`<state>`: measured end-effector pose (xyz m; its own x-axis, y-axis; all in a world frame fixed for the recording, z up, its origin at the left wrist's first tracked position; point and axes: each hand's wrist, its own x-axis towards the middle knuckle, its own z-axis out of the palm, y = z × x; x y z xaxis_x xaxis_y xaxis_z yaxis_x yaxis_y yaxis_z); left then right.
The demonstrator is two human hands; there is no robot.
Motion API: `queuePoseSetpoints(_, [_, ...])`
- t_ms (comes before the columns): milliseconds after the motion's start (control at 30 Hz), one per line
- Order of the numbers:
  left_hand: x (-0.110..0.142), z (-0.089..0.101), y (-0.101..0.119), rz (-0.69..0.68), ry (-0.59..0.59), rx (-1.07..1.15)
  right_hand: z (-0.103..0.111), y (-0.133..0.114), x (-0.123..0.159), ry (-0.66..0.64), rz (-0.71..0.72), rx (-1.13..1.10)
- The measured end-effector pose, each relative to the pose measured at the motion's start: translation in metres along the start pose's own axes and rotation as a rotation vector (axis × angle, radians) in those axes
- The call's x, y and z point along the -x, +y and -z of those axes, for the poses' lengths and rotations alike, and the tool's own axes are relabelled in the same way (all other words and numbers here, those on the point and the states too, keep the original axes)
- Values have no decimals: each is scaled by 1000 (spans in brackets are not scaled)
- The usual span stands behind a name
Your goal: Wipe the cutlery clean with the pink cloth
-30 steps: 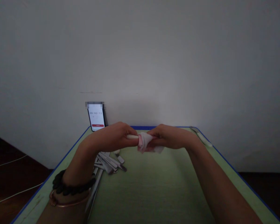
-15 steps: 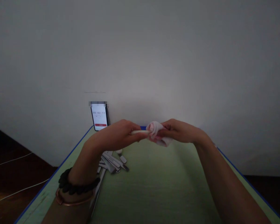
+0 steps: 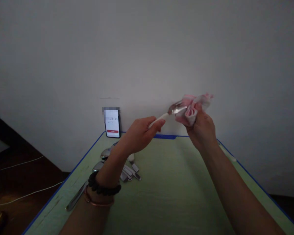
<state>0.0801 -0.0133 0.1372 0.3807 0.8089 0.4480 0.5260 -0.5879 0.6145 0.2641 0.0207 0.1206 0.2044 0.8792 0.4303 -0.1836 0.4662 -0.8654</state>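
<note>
Green bench (image 3: 161,195) below both hands; left (image 3: 143,132)'s gripping a white-handled utensil (image 3: 159,119), right (image 3: 202,125)'s clutching pink cloth (image 3: 191,112).

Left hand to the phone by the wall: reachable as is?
Probably yes: the phone looks close, with nothing visible between it and the left hand, though that hand holds a white-handled utensil.

The phone (image 3: 112,125) stands upright at the tabletop's (image 3: 166,199) far left corner, before the wall (image 3: 147,58). Nearer than the phone lies the cutlery pile (image 3: 129,172), partly under the left forearm (image 3: 115,163). Right of the phone, above the tabletop, are the held utensil (image 3: 159,119) in the left hand (image 3: 142,133) and the cloth (image 3: 191,112) in the right hand (image 3: 204,129). Farther right of the phone, another utensil (image 3: 231,158) lies along the tabletop's edge.
</note>
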Motion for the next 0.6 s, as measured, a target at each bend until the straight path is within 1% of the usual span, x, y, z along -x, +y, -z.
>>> queuePoseSetpoints(67, [-2,-5,-3,58,26,86,-4,1,0,-46,-56,-114])
queuePoseSetpoints(133, [-3,-11,-5,70,0,121,-13,4,6,-120,-109,-164])
queuePoseSetpoints(200, [-4,-18,-7,46,-49,102,-26,10,15,-168,-175,-162])
queuePoseSetpoints(267, [-4,-24,-7,47,-62,59,-38,16,25,-205,-220,-146])
queuePoseSetpoints(333, [-4,-28,-7,66,-68,16,-46,20,32,-218,-244,-123])
queuePoseSetpoints(400, [-4,-29,-7,72,-100,-6,-46,20,34,-215,-255,-85])
queuePoseSetpoints(467, [-4,-28,-5,72,-163,12,-42,19,33,-209,-263,-40])
queuePoseSetpoints(567, [-4,-24,-2,84,-253,103,-30,15,25,-202,-227,48])
queuePoseSetpoints(600, [-3,-21,-2,88,-274,130,-25,13,22,-238,-205,119])
